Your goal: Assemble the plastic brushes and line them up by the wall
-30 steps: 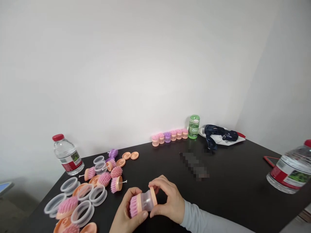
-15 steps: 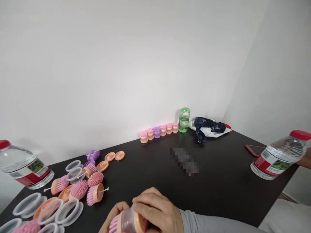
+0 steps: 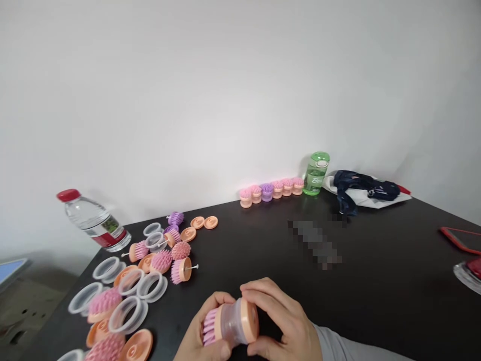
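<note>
A round brush (image 3: 232, 323) with pink bristles, a clear middle ring and a peach cap lies on its side between my hands, low in the head view. My left hand (image 3: 193, 335) is wrapped round its bristle end and ring. On the cap, at the right end, the fingers and thumb of my right hand (image 3: 287, 321) are closed. To the left, loose brush heads (image 3: 182, 271) in pink and purple, some with a thin stem, lie among clear rings (image 3: 152, 287) and peach caps (image 3: 137, 346).
Along the wall stands a row of assembled brushes (image 3: 267, 192), with a green bottle (image 3: 316, 174) beside it. A dark strapped item (image 3: 363, 186) lies on a white bag. Water bottles (image 3: 95, 220) stand left and right, the right one cut off. A red-edged phone (image 3: 462, 239) lies far right.
The camera view has turned, so the table's things sit further right. Both hands and the brush appear higher and further right, more fully in view. The brush stays held.
</note>
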`<state>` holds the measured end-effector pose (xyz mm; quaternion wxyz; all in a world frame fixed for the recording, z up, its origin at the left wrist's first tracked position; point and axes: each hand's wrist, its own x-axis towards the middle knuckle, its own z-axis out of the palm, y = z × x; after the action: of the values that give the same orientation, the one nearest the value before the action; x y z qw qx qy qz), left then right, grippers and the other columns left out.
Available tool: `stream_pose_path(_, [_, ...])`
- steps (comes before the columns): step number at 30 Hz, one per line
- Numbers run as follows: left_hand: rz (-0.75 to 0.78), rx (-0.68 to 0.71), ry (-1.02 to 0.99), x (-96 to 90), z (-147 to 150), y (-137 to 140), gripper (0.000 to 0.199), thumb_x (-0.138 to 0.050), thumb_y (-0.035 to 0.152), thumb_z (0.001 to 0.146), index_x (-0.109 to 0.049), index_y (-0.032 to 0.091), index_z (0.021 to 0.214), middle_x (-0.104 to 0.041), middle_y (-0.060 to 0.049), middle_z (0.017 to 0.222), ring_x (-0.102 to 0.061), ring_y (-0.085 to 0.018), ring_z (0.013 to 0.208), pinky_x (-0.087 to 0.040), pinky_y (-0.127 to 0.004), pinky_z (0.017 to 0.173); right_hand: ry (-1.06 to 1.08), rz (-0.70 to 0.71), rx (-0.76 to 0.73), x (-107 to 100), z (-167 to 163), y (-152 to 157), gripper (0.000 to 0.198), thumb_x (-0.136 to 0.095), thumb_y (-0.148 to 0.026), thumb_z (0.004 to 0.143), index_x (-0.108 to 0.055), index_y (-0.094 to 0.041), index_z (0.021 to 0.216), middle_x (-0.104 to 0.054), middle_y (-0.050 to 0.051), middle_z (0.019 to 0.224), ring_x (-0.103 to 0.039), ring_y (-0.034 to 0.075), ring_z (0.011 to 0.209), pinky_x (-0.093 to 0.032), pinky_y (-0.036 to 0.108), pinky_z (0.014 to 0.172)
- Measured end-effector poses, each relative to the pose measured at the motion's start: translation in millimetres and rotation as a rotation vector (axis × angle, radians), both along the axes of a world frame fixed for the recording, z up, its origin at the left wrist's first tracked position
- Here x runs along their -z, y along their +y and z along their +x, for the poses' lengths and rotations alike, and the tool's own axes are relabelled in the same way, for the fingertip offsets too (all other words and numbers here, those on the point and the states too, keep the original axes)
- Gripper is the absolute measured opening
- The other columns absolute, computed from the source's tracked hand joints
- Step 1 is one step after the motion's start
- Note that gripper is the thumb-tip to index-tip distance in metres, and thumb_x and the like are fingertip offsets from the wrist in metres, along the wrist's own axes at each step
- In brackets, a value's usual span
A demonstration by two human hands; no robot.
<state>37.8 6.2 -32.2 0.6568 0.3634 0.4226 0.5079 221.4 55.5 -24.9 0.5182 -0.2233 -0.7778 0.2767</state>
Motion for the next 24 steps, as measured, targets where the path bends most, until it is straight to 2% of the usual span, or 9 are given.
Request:
stream_pose_path(4, [0.042, -0.012, 0.022, -0.2, 2.2, -2.3, 0.067, -0.091, 0.054, 0.047, -0.065, 0.020, 0.098, -0.063, -0.003, 0.079, -0.052, -0.016, 0.067, -0.037, -0.025, 0.063, -0.034, 0.017, -0.060, -3.2, 3.6, 1.1, 0.054, -0.057, -0.059, 0.089, -0.058, -0.027, 0.131, -0.068, 0.013, 0.109, -0.065, 0.030, 0.095, -0.059, 0.042, 0.079])
stream_pose_path(7, [0.045, -0.022, 0.016, -2.0, 3.5, -3.8, 0.069, -0.091, 0.055, 0.044, -0.066, 0.019, 0.099, -0.064, -0.003, 0.080, -0.053, -0.016, 0.069, -0.037, -0.026, 0.064, -0.048, 0.031, -0.065, -4.7, 4.6, 2.0, 0.056, -0.057, -0.062, 0.087, -0.058, -0.027, 0.132, -0.070, 0.013, 0.105, -0.063, 0.033, 0.096, -0.059, 0.048, 0.080])
stream_pose_path(11, [0.029, -0.038, -0.008, -5.6, 4.8, -4.5, 0.065, -0.091, 0.053, 0.047, -0.068, 0.018, 0.098, -0.066, -0.004, 0.081, -0.055, -0.017, 0.072, -0.040, -0.027, 0.068, -0.051, 0.029, -0.058, -4.5, 4.6, 1.1, 0.054, -0.057, -0.058, 0.089, -0.056, -0.029, 0.134, -0.069, 0.013, 0.109, -0.064, 0.033, 0.096, -0.059, 0.048, 0.079])
stream_pose_path(20, [0.023, -0.043, -0.037, -8.3, 5.5, -5.0, 0.062, -0.089, 0.056, 0.049, -0.068, 0.018, 0.094, -0.063, -0.002, 0.071, -0.050, -0.013, 0.062, -0.039, -0.024, 0.060, -0.037, 0.039, -0.132, -10.2, 6.2, 1.0, 0.034, -0.054, -0.035, 0.097, -0.057, -0.028, 0.130, -0.066, 0.012, 0.119, -0.062, 0.030, 0.104, -0.058, 0.045, 0.085])
stream_pose_path(24, [0.011, -0.026, -0.011, -10.3, 4.6, -5.7, 0.062, -0.086, 0.062, 0.051, -0.068, 0.017, 0.090, -0.063, -0.001, 0.066, -0.051, -0.013, 0.060, -0.039, -0.023, 0.059, -0.023, 0.029, -0.175, -10.5, 7.1, 0.8, 0.032, -0.054, -0.025, 0.096, -0.057, -0.030, 0.128, -0.066, 0.011, 0.120, -0.063, 0.028, 0.105, -0.058, 0.046, 0.087])
